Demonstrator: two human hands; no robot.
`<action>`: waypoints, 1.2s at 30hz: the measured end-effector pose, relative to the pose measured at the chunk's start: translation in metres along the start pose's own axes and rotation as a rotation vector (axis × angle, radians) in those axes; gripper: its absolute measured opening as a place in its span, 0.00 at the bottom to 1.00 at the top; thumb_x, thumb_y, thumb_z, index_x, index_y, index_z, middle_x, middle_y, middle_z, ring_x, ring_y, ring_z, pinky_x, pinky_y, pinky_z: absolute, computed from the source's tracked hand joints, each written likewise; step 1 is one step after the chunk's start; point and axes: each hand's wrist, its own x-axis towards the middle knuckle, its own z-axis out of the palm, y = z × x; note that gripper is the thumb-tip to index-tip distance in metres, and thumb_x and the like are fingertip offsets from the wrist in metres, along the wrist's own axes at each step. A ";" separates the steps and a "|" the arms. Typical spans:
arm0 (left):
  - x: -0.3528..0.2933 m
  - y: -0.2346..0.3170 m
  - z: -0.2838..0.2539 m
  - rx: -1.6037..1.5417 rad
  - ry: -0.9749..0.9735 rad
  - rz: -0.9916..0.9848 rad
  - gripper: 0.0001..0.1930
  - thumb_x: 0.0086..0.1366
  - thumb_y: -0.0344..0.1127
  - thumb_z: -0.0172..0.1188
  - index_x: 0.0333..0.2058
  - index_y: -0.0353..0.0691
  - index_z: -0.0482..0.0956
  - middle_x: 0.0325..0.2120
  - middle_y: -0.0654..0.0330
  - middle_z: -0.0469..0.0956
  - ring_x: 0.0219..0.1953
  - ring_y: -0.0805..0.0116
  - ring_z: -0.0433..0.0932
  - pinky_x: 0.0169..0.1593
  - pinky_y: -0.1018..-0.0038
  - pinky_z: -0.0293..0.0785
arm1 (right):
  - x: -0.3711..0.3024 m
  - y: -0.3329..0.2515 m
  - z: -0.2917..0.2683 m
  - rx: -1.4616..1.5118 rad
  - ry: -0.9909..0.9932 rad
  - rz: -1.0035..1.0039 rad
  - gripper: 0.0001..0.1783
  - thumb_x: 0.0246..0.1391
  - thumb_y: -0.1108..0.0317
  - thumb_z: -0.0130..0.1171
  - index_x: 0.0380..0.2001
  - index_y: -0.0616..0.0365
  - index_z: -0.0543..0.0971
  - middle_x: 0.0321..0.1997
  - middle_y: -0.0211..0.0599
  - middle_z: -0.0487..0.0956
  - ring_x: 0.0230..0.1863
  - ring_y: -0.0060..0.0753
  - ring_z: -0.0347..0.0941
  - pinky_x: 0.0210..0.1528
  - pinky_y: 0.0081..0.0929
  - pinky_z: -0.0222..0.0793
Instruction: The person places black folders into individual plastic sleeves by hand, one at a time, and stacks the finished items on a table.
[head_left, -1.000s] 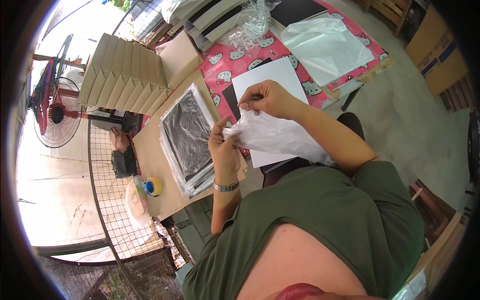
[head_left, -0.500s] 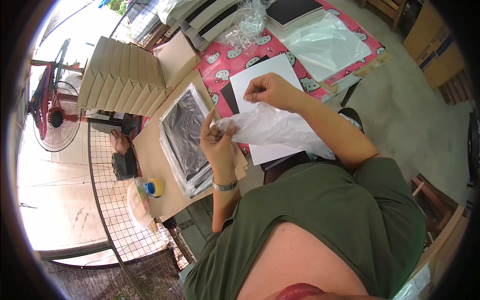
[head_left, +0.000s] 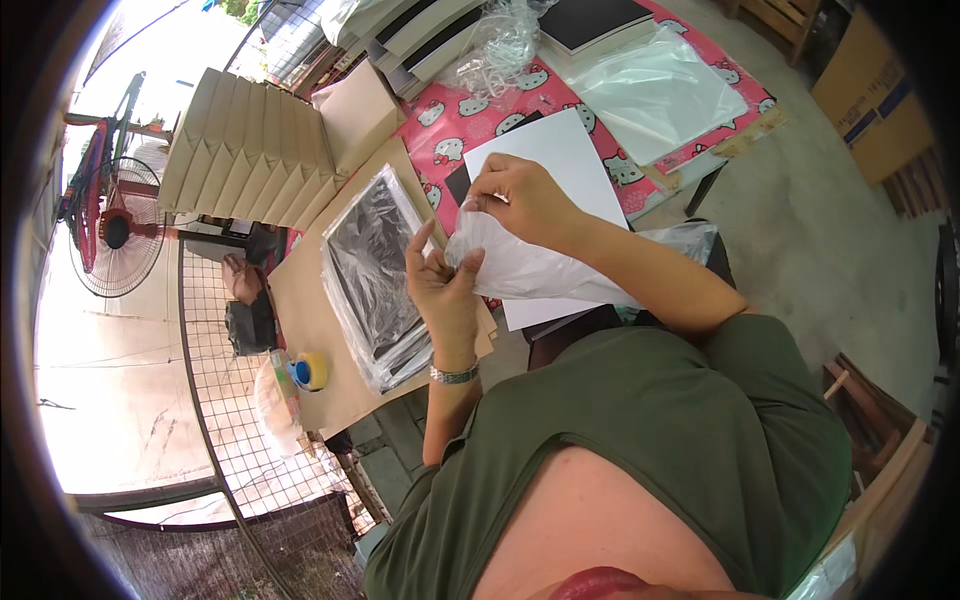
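A clear plastic bag [head_left: 530, 262] stretches between my hands and trails to the right beneath my right forearm. My right hand [head_left: 520, 200] pinches the bag's upper edge. Lower and to the left, my left hand [head_left: 440, 280] grips the same end between thumb and fingers, its index finger raised. Under the bag lies a white sheet [head_left: 570, 150], with a black sheet [head_left: 458, 188] partly showing at its left. To the left of my left hand, plastic-wrapped black boards [head_left: 372, 265] lie in a pile on brown cardboard [head_left: 290, 290].
Brown paper-wrapped packs [head_left: 250, 150] stand in a row at the far left. A stack of clear bags [head_left: 660, 95] lies at the back right on the pink patterned tablecloth [head_left: 440, 120]. Tangled plastic [head_left: 495, 50] sits at the back. A tape roll [head_left: 310, 372] rests near the left edge.
My right hand has moved left and slightly down onto the bag's edge, where it now pinches. The bag's end is raised and spread more between both hands.
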 end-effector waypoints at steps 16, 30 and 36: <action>-0.014 -0.014 0.011 -0.353 0.027 -0.164 0.06 0.58 0.27 0.57 0.31 0.39 0.68 0.25 0.68 0.72 0.28 0.83 0.67 0.34 0.85 0.64 | -0.027 -0.028 -0.046 0.452 -0.380 0.533 0.17 0.54 0.63 0.50 0.45 0.57 0.69 0.42 0.36 0.73 0.41 0.30 0.70 0.44 0.28 0.65; 0.004 -0.004 -0.027 -0.744 -0.050 -0.425 0.14 0.60 0.46 0.53 0.35 0.41 0.69 0.34 0.58 0.71 0.38 0.61 0.72 0.44 0.64 0.72 | -0.026 -0.023 -0.077 0.762 -0.997 0.343 0.06 0.53 0.69 0.53 0.33 0.57 0.77 0.26 0.30 0.77 0.25 0.18 0.70 0.29 0.17 0.65; -0.003 -0.012 -0.054 -0.577 -0.205 -0.284 0.26 0.53 0.49 0.55 0.45 0.35 0.70 0.44 0.53 0.72 0.45 0.56 0.72 0.51 0.60 0.67 | -0.011 -0.015 -0.089 0.698 -0.769 0.639 0.07 0.53 0.69 0.53 0.33 0.60 0.77 0.30 0.30 0.77 0.31 0.19 0.70 0.36 0.20 0.66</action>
